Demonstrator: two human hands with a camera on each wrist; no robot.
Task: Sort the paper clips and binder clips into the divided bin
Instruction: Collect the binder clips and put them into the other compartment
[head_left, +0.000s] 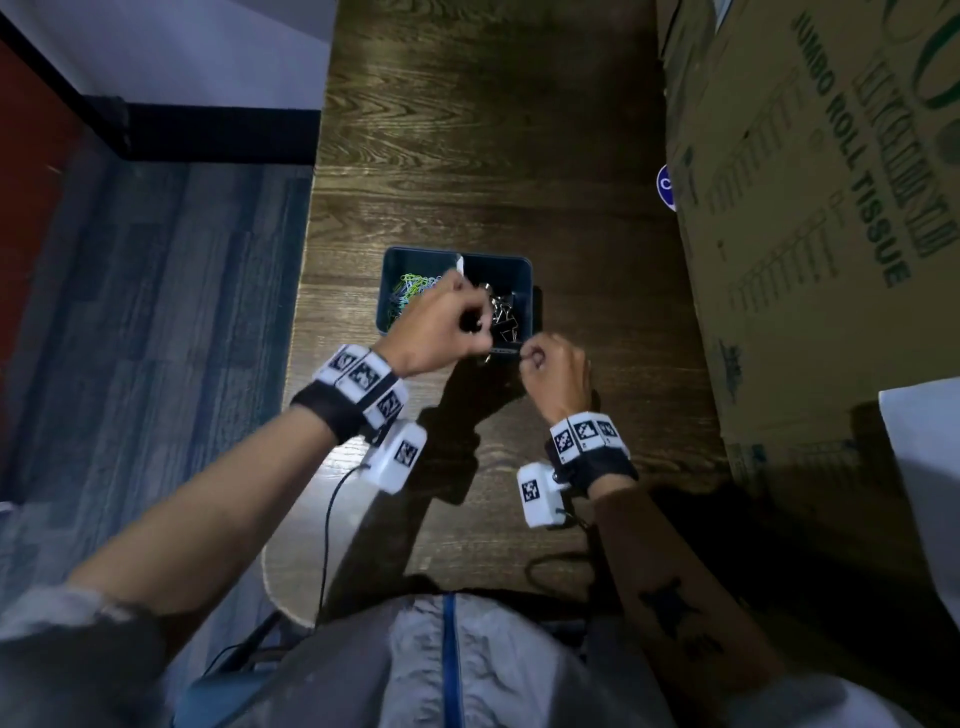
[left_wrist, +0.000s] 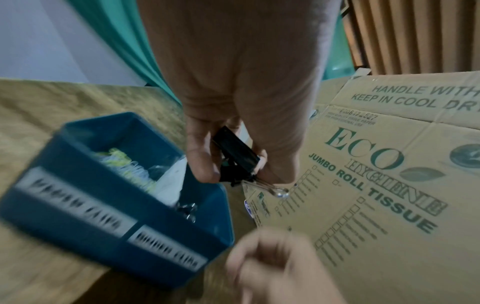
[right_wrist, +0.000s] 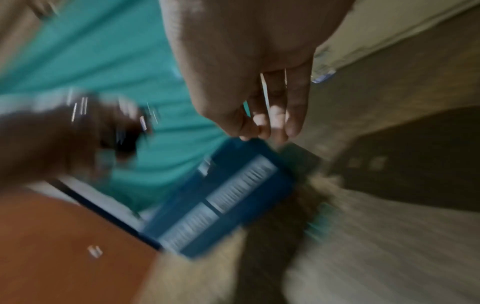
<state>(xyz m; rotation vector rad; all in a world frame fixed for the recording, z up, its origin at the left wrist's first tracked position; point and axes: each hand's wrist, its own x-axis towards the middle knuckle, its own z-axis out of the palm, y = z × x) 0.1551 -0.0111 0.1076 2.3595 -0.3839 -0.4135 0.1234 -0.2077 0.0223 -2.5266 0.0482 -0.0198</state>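
A blue divided bin (head_left: 524, 291) stands on the dark wooden table. Coloured paper clips (head_left: 410, 291) fill its left compartment and black binder clips (head_left: 503, 314) lie in the right one, with a white divider (head_left: 460, 264) between them. My left hand (head_left: 475, 325) hovers over the bin and grips a black binder clip (left_wrist: 235, 151) with silver handles (left_wrist: 275, 190). My right hand (head_left: 530, 358) sits at the bin's near right corner. Its fingers (right_wrist: 270, 125) are curled together, and nothing shows in them. The right wrist view is heavily blurred.
A large cardboard box (head_left: 810, 208) printed "JUMBO ROLL TISSUE" runs along the table's right side, close to the bin. The table's left edge (head_left: 306, 249) drops to a blue-grey floor. White labels (left_wrist: 109, 224) mark the bin's front wall.
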